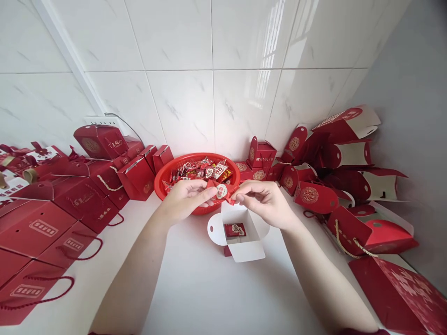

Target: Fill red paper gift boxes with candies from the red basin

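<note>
White tiled wall behind, grey wall at right, white worktop (195, 288) running into the corner. Largest things first: stacks of closed red gift boxes (52, 204) with cord handles fill the left side, laid flat or leaning, pushed back so the middle stays free for the hands. On the right, a heap of unfolded red boxes (349, 158) with white insides showing, lying on their sides and nested loosely, within reach of the right arm. At the back centre against the tiles, a round red basket (167, 179) holds a pile of wrapped sweets, just behind the hands so each pick is a short reach.

In front of the basket stands one open box (244, 251), white flaps spread outward, mouth up, directly under the hands. One small red packet (235, 229) already lies on its bottom.

Left hand (185, 197) and right hand (267, 200) meet above the open box, between it and the basket. Both sets of fingers are pinched on one red-wrapped sweet (221, 191) with a round white label, left on its left end, right on its right end. It is held level over the box mouth, apart from the box, label facing the camera. Probably held by the twisted ends because they are easiest to grip.
</note>
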`<state>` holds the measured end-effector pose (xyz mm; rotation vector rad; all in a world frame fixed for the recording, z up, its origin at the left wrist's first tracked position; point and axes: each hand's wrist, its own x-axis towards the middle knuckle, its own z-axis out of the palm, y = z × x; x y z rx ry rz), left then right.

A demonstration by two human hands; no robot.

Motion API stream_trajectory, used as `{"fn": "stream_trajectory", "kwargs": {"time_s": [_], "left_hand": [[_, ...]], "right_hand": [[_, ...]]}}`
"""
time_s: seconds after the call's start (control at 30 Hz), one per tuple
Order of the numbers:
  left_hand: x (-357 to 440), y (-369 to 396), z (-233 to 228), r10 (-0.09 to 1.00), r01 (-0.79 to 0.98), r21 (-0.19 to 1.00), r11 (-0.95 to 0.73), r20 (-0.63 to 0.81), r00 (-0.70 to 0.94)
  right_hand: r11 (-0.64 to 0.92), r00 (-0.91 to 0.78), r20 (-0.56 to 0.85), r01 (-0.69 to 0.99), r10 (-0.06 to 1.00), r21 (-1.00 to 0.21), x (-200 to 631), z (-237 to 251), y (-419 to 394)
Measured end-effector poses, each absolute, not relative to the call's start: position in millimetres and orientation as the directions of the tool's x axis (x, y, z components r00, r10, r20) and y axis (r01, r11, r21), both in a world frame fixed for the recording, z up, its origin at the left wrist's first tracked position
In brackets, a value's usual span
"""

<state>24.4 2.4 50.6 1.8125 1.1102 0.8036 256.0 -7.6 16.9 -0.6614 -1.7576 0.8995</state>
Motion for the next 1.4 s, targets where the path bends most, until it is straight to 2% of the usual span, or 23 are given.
{"fn": "stream_trajectory", "kwargs": {"time_s": [0.07, 0.13, 0.27, 0.33, 0.53, 0.7, 0.97, 1.2, 1.4], "left_hand": [[32.7, 7.5, 41.7, 0.925, 0.276, 0.933, -0.232, 0.124, 0.358], [36.5, 12.4, 32.8, 0.937, 0.226, 0.959, -0.172, 0.089, 0.339], [36.0, 19.1, 22.3, 0.952, 0.183, 0.978, -0.100, 0.040, 0.304], [35.6, 19.9, 21.2, 0.950, 0.189, 0.978, -0.093, 0.030, 0.311], [34.5, 19.8, 24.6, 0.919, 0.208, 0.975, -0.078, -0.010, 0.394], [30.5, 26.5, 23.3, 0.875, 0.225, 0.971, -0.081, -0.038, 0.482], [30.9, 26.7, 22.5, 0.867, 0.234, 0.965, -0.121, -0.012, 0.498], [24.7, 25.0, 20.6, 0.833, 0.255, 0.959, -0.123, -0.039, 0.552], [19.5, 25.7, 27.9, 0.824, 0.305, 0.942, -0.138, -0.061, 0.563]], "right_hand": [[0.582, -0.340, 0.513, 0.138, 0.788, -0.802, 252.5, 13.7, -8.0], [0.560, -0.298, 0.503, 0.152, 0.811, -0.814, 248.8, 8.2, -5.2], [0.442, -0.242, 0.449, -0.086, 0.860, -0.893, 239.2, -4.6, 5.0], [0.417, -0.282, 0.434, -0.123, 0.856, -0.901, 235.0, -9.1, 8.4], [0.486, -0.270, 0.464, 0.017, 0.844, -0.874, 232.8, -14.2, 9.6], [0.492, -0.229, 0.474, 0.027, 0.850, -0.870, 234.6, -14.7, 9.9], [0.449, -0.316, 0.395, 0.122, 0.863, -0.885, 244.4, -7.7, 11.3], [0.522, -0.353, 0.424, 0.258, 0.834, -0.813, 251.5, -0.3, 7.7], [0.546, -0.352, 0.446, 0.273, 0.823, -0.792, 249.6, -1.1, 8.8]]}}
